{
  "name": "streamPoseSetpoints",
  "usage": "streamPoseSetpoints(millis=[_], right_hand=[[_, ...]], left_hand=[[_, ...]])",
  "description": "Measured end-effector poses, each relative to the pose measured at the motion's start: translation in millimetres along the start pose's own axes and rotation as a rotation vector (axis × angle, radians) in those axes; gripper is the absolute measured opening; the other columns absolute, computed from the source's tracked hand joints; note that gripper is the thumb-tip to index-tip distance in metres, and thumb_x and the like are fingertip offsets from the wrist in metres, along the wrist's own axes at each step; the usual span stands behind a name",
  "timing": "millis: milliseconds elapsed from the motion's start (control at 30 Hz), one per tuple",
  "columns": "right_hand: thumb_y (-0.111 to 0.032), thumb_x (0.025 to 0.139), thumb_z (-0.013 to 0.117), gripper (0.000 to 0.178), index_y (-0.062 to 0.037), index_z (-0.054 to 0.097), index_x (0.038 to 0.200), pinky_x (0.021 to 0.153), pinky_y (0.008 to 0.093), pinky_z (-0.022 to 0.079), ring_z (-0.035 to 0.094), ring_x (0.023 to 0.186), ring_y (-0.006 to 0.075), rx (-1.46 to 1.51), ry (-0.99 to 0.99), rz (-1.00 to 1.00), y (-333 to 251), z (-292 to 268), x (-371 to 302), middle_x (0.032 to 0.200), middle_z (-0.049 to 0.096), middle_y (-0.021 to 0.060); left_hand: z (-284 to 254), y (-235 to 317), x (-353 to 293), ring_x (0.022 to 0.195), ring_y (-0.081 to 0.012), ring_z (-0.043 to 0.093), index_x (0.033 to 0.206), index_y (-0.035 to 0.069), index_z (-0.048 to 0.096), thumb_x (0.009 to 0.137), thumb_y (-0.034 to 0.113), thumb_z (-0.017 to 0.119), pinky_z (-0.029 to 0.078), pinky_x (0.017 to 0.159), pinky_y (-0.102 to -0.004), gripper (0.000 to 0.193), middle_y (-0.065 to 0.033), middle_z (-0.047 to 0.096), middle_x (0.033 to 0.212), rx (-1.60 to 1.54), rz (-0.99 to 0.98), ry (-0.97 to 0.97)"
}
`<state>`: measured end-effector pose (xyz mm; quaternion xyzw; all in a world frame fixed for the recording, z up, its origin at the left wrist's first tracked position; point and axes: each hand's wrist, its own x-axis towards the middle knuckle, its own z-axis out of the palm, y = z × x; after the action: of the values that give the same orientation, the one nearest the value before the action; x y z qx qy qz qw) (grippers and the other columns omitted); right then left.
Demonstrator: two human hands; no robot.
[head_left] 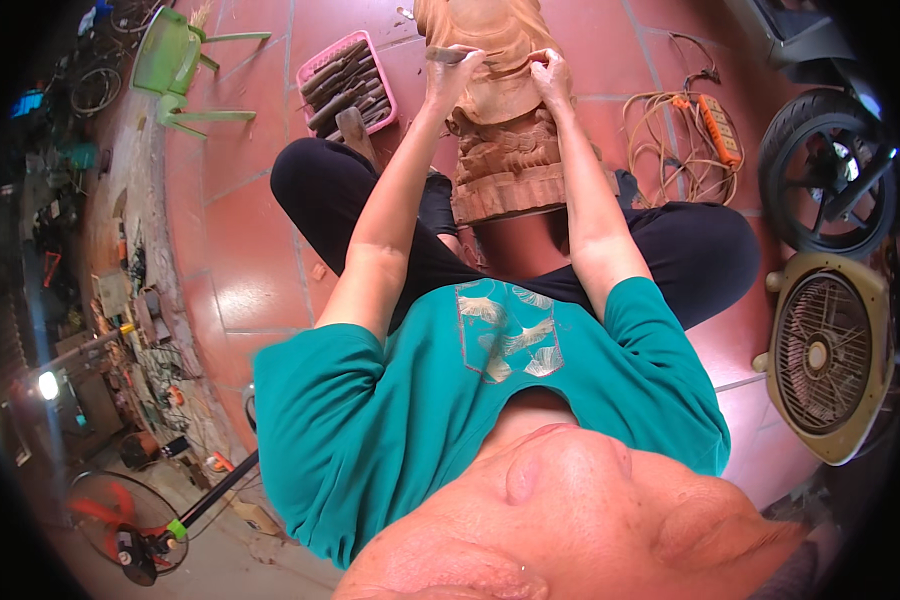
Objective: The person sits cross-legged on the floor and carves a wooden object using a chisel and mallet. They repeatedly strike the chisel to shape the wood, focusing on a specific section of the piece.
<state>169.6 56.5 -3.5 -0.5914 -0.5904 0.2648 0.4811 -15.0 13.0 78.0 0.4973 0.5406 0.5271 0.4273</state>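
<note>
Chair: the green chair (167, 57) stands at the upper left, well apart from the work.
Basket: the pink basket (391, 102) sits on the tiled floor (245, 215), packed with dark tools (338, 88) lying side by side; reaching in without looking could mean a cut, if any edges are bare.
Block: a wooden block (353, 132) leans just beside the basket, near the left knee (310, 180); a shift of that knee could knock it over.
Left hand: the left hand (452, 78) is over the carving's left side, its fingers closed round a dark tool (445, 56). A loose grip or a catch in the grain could make the tool skid and score the surface.
Carving: the brown wooden carving (500, 110) lies between the bent legs, its near end toward the body, folds cut across it. What bears it underneath cannot be told; uneven pressure might rock it.
Right hand: the right hand (550, 76) is at the carving's right side, fingers bunched near together; whether they pinch anything cannot be told. They are close to the left hand's tool, so a slip across could nick them.
Cable: the orange cable (642, 130) lies in loops by the power strip (720, 130), near the right knee (715, 260); a foot could snag there on rising.
</note>
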Motion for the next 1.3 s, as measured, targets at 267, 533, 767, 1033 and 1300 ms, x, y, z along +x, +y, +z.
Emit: streamPoseSetpoints(millis=[267, 533, 767, 1033, 1300], right_hand=[[-0.007, 0.076, 0.055, 0.016, -0.0084, 0.070, 0.080, 0.080, 0.0417, 0.051, 0.064, 0.088, 0.0318, -0.065, 0.087, -0.082, -6, 5, -8, 0.086, 0.067, 0.0138], [-0.010, 0.078, 0.052, 0.019, -0.0081, 0.070, 0.083, 0.079, 0.0396, 0.051, 0.065, 0.088, 0.0301, -0.132, 0.116, -0.117, -1, 4, -6, 0.088, 0.067, 0.0133], [-0.009, 0.078, 0.053, 0.016, -0.0095, 0.069, 0.080, 0.080, 0.0425, 0.051, 0.063, 0.088, 0.0330, -0.107, 0.122, -0.091, 2, 5, -5, 0.087, 0.066, 0.0150], [-0.006, 0.077, 0.054, 0.016, -0.0083, 0.069, 0.081, 0.078, 0.0417, 0.051, 0.064, 0.087, 0.0326, -0.076, 0.119, -0.124, -4, 6, -8, 0.086, 0.066, 0.0154], [-0.007, 0.077, 0.054, 0.015, -0.0087, 0.069, 0.082, 0.079, 0.0422, 0.051, 0.064, 0.087, 0.0323, -0.062, 0.107, -0.085, 7, 12, -7, 0.088, 0.066, 0.0152]], left_hand=[[-3, -28, 1, 0.066, -0.0077, 0.062, 0.086, 0.000, 0.070, 0.083, 0.012, 0.071, 0.050, 0.062, -0.0228, 0.012, -0.0019, 0.068, 0.075, -0.012, 0.222, 0.237], [6, -24, -11, 0.071, -0.0081, 0.061, 0.092, 0.001, 0.070, 0.086, 0.011, 0.068, 0.048, 0.064, -0.0226, 0.011, -0.0022, 0.068, 0.081, 0.122, 0.193, 0.166], [2, -30, -18, 0.072, -0.0114, 0.064, 0.094, -0.001, 0.068, 0.086, 0.011, 0.067, 0.050, 0.067, -0.0252, 0.014, -0.0056, 0.069, 0.080, 0.189, 0.118, 0.076], [-2, -36, -6, 0.073, -0.0136, 0.067, 0.096, -0.002, 0.067, 0.087, 0.009, 0.066, 0.052, 0.066, -0.0259, 0.014, -0.0070, 0.069, 0.081, 0.047, 0.163, 0.127], [-9, -24, -13, 0.075, -0.0162, 0.069, 0.097, -0.004, 0.065, 0.089, 0.011, 0.063, 0.055, 0.067, -0.0263, 0.017, -0.0092, 0.069, 0.082, 0.116, 0.090, -0.028]])
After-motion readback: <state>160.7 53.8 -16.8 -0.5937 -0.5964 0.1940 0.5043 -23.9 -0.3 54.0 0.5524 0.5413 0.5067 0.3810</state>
